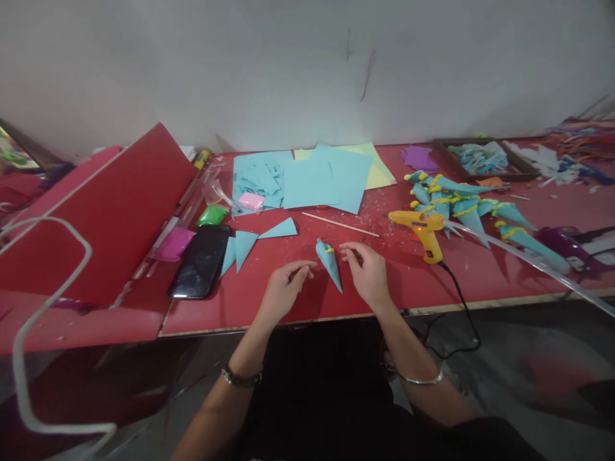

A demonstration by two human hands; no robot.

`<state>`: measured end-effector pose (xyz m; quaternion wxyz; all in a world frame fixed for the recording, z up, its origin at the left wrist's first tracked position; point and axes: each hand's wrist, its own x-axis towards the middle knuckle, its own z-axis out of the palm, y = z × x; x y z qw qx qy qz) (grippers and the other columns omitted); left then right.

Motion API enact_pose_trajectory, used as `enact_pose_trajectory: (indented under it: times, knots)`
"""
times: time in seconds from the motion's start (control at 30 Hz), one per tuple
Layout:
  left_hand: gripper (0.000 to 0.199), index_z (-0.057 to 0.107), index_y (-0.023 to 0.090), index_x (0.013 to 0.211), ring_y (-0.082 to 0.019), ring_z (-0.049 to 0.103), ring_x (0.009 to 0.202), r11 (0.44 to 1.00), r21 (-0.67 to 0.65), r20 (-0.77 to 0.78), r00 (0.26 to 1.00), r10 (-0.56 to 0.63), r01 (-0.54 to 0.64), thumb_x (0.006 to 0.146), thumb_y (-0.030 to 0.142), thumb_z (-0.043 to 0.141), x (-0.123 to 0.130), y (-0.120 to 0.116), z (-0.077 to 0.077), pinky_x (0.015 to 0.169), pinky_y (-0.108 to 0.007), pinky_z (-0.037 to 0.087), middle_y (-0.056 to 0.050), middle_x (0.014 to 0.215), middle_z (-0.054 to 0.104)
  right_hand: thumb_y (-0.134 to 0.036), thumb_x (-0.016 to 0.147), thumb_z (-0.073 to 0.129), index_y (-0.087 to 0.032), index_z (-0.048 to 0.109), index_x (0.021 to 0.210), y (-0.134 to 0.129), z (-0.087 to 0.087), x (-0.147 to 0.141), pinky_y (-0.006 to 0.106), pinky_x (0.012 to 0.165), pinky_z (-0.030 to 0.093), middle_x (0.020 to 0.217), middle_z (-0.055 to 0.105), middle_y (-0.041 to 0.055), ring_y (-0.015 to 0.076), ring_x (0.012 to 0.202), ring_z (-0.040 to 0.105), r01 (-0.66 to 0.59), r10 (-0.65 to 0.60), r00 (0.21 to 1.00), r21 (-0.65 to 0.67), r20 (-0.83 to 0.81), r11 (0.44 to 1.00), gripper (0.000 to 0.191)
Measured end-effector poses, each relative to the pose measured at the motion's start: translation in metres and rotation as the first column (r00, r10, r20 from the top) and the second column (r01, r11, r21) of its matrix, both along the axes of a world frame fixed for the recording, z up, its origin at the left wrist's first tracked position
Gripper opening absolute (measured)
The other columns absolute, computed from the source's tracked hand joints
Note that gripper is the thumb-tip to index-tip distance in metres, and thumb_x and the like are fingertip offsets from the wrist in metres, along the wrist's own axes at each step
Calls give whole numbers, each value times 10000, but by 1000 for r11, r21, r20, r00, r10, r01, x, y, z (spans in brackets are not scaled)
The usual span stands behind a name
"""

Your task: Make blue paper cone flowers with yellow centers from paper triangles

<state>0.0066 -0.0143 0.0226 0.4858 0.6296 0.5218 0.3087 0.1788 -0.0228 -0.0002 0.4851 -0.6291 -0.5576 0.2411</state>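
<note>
A light blue paper cone (329, 267) with a strip of yellow trim near its wide end lies on the red table (206, 317), its tip toward the front edge. Just left of the cone is my left hand (285, 289), fingers bent and apart, with nothing seen in them. On the cone's right side, my right hand (367, 272) is held with its fingers curved and a gap between thumb and forefinger, also holding nothing visible. Neither hand appears to grip the cone. A thin wooden stick (340, 224) lies behind it.
A yellow glue gun (425, 232) with a black cord stands at the right, before several trimmed blue cones (471, 214). Left are a black phone (200, 262) and loose blue paper pieces (245, 246). Blue sheets (312, 182) lie behind; a brown tray (461, 173) is back right.
</note>
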Motion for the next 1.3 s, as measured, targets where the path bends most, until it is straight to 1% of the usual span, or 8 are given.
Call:
enact_pose_trajectory:
  times: [0.17,0.33,0.47,0.57,0.67,0.83,1.07,1.3]
  knots:
    - [362,609,154,1040,-82,405,511,998,-56,27,999,41,-39,743,336,509,-1,0,4,516,-205,335,19,606,542,-214,798,421,-166,625,869,2,-7,-2,323,737,468,856,636,83,194,789,610,-22,21,1000,33,18,999,222]
    - [357,596,153,1049,-46,373,498,983,-172,319,941,115,-62,746,325,520,-2,-1,0,518,-209,333,-19,787,589,-191,791,422,-167,627,865,1,-6,-2,309,737,464,852,637,71,182,784,604,-31,29,999,44,34,999,220]
    - [314,625,141,969,-41,341,487,964,-264,519,837,173,-36,770,347,496,-4,0,-3,483,-201,302,-12,712,536,-171,783,419,-171,630,845,1,-3,-3,295,716,462,831,643,65,175,773,599,-29,25,998,60,61,998,220]
    - [341,615,142,989,-66,407,550,982,-165,408,900,157,-96,810,356,420,-8,8,-5,547,-211,357,-23,745,536,-164,778,422,-166,630,838,2,-3,-3,291,708,462,826,643,67,173,761,599,-34,30,998,62,64,998,217]
    - [373,557,141,1100,-139,512,793,996,88,35,999,20,-23,819,321,391,-13,18,-8,776,-282,396,-70,921,574,-164,776,425,-165,631,834,1,-4,-3,293,698,461,819,644,67,174,748,598,-33,28,997,67,74,997,214]
    - [418,469,137,1199,-248,407,1117,927,358,-416,908,52,111,798,228,391,-14,26,-22,961,-432,284,-132,1170,495,-164,774,422,-173,631,837,2,-7,-3,309,722,462,829,646,67,183,768,600,-31,26,997,72,72,997,218]
    - [378,503,152,1154,-197,483,1057,895,438,-198,962,187,-84,814,273,390,-29,32,-17,925,-357,367,-103,1102,560,-140,765,416,-161,637,856,3,-8,-1,302,740,457,843,639,74,183,782,598,-33,24,995,91,94,995,240]
    - [278,638,129,905,-158,608,742,951,222,15,976,218,-216,741,317,515,-45,26,-8,730,-267,462,-52,765,674,-162,789,361,-170,625,864,5,-9,-1,313,745,445,843,633,77,189,814,584,-3,-17,989,136,147,991,274]
